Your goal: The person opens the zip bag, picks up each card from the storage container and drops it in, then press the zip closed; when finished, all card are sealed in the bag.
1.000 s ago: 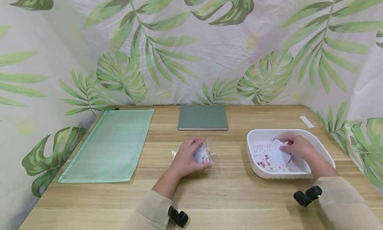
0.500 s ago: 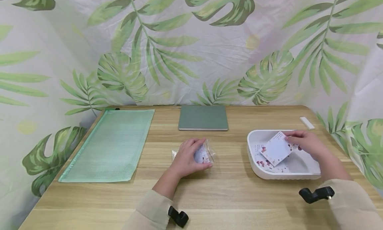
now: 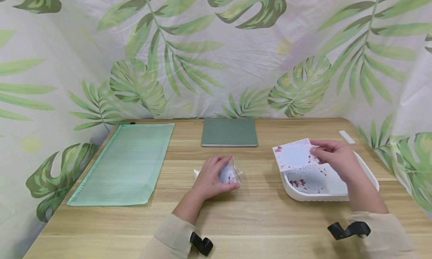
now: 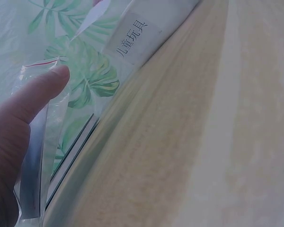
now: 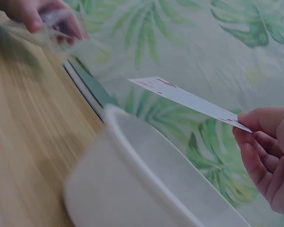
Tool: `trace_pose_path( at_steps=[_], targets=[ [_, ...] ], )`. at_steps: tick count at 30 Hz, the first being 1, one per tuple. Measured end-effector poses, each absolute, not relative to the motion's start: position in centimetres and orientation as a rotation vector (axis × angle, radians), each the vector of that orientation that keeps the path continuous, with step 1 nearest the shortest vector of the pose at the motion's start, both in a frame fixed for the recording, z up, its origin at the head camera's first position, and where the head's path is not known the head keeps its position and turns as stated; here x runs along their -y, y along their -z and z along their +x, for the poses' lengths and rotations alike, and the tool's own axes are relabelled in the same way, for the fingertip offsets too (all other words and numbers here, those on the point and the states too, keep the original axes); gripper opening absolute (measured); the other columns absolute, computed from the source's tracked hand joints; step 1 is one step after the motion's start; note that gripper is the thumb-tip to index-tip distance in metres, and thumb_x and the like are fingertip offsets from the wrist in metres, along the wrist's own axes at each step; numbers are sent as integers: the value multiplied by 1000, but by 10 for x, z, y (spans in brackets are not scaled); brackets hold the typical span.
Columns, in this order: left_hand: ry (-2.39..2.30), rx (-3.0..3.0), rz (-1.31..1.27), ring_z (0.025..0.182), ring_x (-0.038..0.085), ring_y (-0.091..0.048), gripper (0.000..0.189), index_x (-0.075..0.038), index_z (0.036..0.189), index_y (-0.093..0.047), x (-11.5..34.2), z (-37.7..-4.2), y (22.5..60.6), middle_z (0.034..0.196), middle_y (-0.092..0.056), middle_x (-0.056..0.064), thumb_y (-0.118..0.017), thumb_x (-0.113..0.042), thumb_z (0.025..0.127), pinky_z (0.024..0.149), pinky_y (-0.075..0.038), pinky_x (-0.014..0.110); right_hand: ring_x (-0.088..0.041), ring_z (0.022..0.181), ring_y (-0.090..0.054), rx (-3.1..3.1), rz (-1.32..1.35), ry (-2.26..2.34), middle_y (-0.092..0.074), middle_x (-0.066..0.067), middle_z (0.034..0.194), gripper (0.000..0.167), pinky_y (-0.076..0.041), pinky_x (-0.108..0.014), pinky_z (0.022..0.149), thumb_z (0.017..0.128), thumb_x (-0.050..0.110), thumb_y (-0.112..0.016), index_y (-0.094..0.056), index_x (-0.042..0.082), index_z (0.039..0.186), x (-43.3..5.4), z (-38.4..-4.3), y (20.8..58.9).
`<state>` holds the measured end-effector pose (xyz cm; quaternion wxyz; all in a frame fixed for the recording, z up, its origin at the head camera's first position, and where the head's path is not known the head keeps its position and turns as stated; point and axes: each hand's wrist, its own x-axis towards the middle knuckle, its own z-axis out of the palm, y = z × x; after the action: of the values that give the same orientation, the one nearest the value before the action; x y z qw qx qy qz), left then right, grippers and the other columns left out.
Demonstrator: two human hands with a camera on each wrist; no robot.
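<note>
My right hand [image 3: 339, 159] pinches one white card [image 3: 293, 156] by its right edge, thumb on top. The card has a pale blue middle and reddish flower prints, and in the right wrist view it tilts above the rim of a white plastic bin [image 3: 324, 197]. More printed cards [image 3: 307, 182] lie inside the bin, partly covered by the held card. On the table's middle, my left hand [image 3: 210, 178] grips a clear zip bag [image 3: 237, 169] with similar printed paper inside. The bag's red seal line shows beside the thumb [image 4: 45, 87] in the left wrist view.
A mint-green mesh zip pouch [image 3: 125, 165] lies flat on the left. At the back middle is a green notebook [image 3: 229, 132]. A small white block [image 3: 346, 137] sits behind the bin, near the table's right edge. A leaf-print curtain [image 3: 189, 56] hangs behind the table.
The right hand has lifted a card out of the bin and turned it, moving it toward the bin's left rim. The left hand and the bag have stayed in place.
</note>
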<state>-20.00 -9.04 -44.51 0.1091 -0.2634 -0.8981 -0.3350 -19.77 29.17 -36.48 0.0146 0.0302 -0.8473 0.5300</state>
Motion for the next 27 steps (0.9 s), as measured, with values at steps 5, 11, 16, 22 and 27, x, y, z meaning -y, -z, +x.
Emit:
trace_pose_path(
  at_steps=[5, 11, 16, 22, 27],
  targets=[
    [981, 2637, -779, 115, 28, -53, 88, -8, 140, -53, 90, -200, 445, 126, -58, 9, -84, -46, 67, 99, -42, 48, 3, 70, -62, 2564, 2, -1686, -65, 27, 76, 33, -53, -18, 66, 92, 21, -68, -69, 8, 122, -252, -191, 366],
    [973, 2632, -777, 115, 28, -53, 87, -8, 139, -54, 91, -200, 445, 126, -57, 9, -84, -46, 66, 99, -42, 48, 1, 68, -61, 2539, -69, -1730, -64, 23, 73, 46, -53, -18, 66, 91, 19, -68, -59, -8, 128, -212, -188, 369],
    [963, 2634, -774, 116, 28, -53, 87, -10, 140, -54, 91, -201, 445, 127, -57, 9, -84, -47, 66, 99, -42, 47, 1, 67, -61, 2532, -122, -1764, -64, 19, 73, 42, -54, -18, 66, 90, 17, -70, -63, -4, 126, -191, -185, 374],
    [956, 2633, -769, 116, 28, -53, 89, -9, 140, -54, 91, -201, 445, 127, -57, 9, -84, -48, 66, 99, -42, 46, 0, 67, -60, 2513, -151, -1799, -65, 15, 75, 40, -54, -18, 66, 89, 16, -71, -65, -4, 123, -178, -183, 380],
    [954, 2650, -755, 118, 29, -52, 91, -8, 141, -52, 91, -201, 445, 129, -57, 11, -85, -47, 66, 102, -40, 47, 0, 66, -59, 2526, -179, -1818, -65, 13, 76, 41, -53, -17, 65, 88, 15, -71, -64, -4, 123, -172, -180, 383]
  ],
)
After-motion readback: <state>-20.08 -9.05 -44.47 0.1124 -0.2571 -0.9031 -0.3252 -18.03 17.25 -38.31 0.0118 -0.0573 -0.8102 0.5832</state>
